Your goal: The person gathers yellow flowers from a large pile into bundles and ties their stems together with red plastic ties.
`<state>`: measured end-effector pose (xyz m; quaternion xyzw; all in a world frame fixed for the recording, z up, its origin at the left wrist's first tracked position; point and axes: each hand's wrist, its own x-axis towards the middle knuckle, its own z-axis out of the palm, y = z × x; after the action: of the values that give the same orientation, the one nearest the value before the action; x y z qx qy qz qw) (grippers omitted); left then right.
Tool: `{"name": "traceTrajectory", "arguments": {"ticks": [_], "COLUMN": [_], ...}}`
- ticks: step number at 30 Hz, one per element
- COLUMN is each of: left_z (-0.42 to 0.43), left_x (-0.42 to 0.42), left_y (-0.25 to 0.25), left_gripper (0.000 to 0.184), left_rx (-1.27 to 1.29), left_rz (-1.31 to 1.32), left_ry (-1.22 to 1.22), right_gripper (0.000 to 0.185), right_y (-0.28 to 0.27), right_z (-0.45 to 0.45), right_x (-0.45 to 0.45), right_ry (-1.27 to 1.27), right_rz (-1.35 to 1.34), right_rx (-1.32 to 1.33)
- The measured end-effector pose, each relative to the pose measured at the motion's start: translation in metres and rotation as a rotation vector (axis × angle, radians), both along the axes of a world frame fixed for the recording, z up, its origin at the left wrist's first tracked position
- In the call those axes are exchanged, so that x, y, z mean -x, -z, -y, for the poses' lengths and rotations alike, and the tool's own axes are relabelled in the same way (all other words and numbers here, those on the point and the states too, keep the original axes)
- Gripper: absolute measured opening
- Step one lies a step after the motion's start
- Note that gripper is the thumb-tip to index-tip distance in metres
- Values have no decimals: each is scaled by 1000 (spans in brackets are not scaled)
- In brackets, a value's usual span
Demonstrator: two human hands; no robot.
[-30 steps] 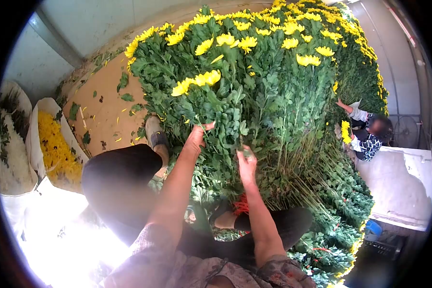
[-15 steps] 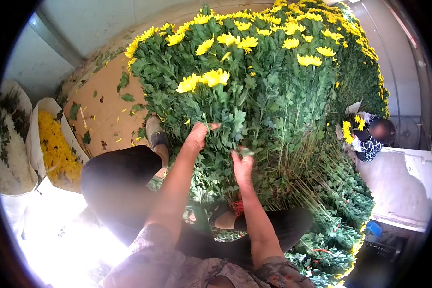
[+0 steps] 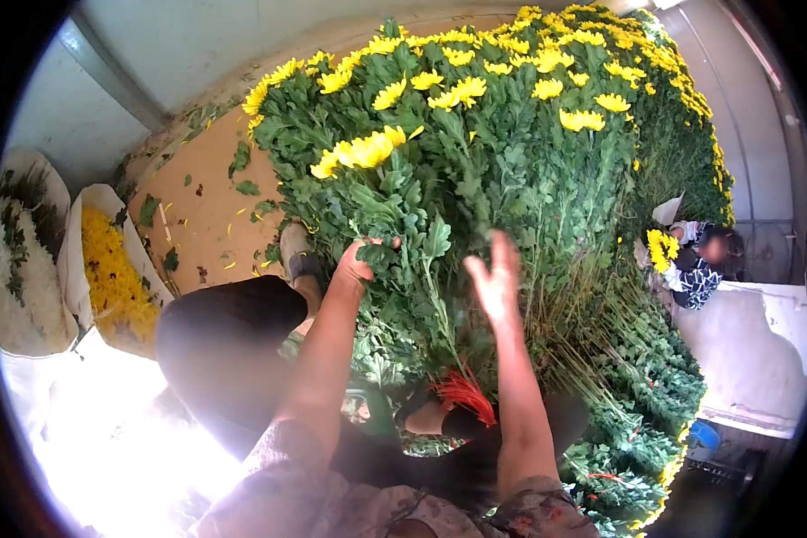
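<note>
Yellow chrysanthemums (image 3: 364, 152) on leafy green stems stand upright in front of me, gathered as a bunch. My left hand (image 3: 357, 262) is closed round the bunch's stems on its left side, with leaves covering part of the fingers. To the right of the stems my right hand (image 3: 495, 273) is open, thumb and fingers apart, slightly blurred and holding nothing. Behind both hands rises a large pile of chrysanthemums (image 3: 547, 170), blooms up and stems down. A bundle of red ties (image 3: 466, 394) hangs below the bunch, near my foot.
Two sacks stand at left, one with white petals (image 3: 31, 291), one with yellow petals (image 3: 115, 273). Loose leaves lie on the brown floor sheet (image 3: 211, 211). At right another person (image 3: 698, 269) is beside yellow flowers (image 3: 662, 249). Tied bunches (image 3: 641, 386) lie at lower right.
My right hand has come away from the stems, moving up and right, and opened. The held bunch has shifted slightly left with my left hand. More of the red ties shows.
</note>
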<state>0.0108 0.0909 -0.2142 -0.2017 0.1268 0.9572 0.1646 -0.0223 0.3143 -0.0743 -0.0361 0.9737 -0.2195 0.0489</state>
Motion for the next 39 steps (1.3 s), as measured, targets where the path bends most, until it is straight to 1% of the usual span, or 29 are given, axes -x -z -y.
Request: {"name": "traceTrajectory", "arguments": {"ticks": [1,2,3,4,6,7,8,9,10,11,12,13,16,19,21,23,24,26,27,28,30,31,32,33,34,35,36,38,39], "left_z": [-3,-6,-8,-8,-6,-14,-12,-12,-12,-14,-18,-22,-28,-30,-29,-28,-29,-27,-27,-25,-18,-14,-11,-13,-18,-22,-24,-19,-13], "left_x": [2,3,3,2,5,4,3,4,6,4,5,6,6,4,4,5,5,3,1,0,-7,-8,-13,-10,-7,-4,-5,-6,-6], "left_y": [-1,-3,-4,-6,-4,-14,-10,-6,-8,-19,-14,-11,-8,-8,2,19,26,16,13,15,17,11,-3,-1,2,5,8,9,9], "left_gripper": [20,20,21,21,22,26,26,28,30,29,29,29,29,30,29,29,29,31,34,35,35,33,34,34,36,39,39,31,26], "left_rx": [-19,-52,-79,-87,94,181,187,126,62,48,44,65,92,147,114,26,26,5,59,107,202,270,412,414,347,280,280,249,238], "left_rz": [-35,-66,-92,-112,21,-6,-3,6,11,64,64,69,77,80,95,56,53,112,130,92,43,19,69,69,116,162,157,111,184], "left_ry": [16,20,20,8,30,-137,-131,-162,-195,-216,-214,-188,-166,-143,-126,-114,-112,-48,-53,-33,55,130,169,162,114,75,88,-116,-120], "right_gripper": [61,50,54,37,21,18,17,21,21,23,25,25,31,35,39,59,83,90,85,85,80,63,63,62,61,64,64,67,66], "right_y": [4,8,46,58,52,55,59,78,78,77,77,78,90,99,101,100,97,93,92,95,102,70,71,72,71,68,67,60,52], "right_z": [8,28,19,26,38,44,48,42,42,42,42,39,33,26,25,32,34,40,43,43,40,52,53,51,51,51,46,40,39], "right_x": [-10,-23,-33,-44,-50,-52,-55,-56,-58,-59,-61,-62,-58,-56,-57,-59,-63,-59,-54,-52,-45,-45,-45,-46,-48,-48,-45,-20,-3], "right_ry": [-61,46,-39,-120,128,120,116,86,90,49,7,8,28,-5,-14,-43,-78,-222,-197,-203,-136,-94,-105,-205,-294,-348,-335,-506,-294], "right_rz": [209,444,566,307,298,127,-50,-179,-181,-164,-146,-146,-82,-19,37,140,220,272,266,264,350,407,410,329,243,251,246,45,-117], "right_rx": [117,110,204,333,371,553,730,687,686,557,427,424,257,261,243,170,120,178,275,281,498,562,565,432,298,337,337,-288,-76]}}
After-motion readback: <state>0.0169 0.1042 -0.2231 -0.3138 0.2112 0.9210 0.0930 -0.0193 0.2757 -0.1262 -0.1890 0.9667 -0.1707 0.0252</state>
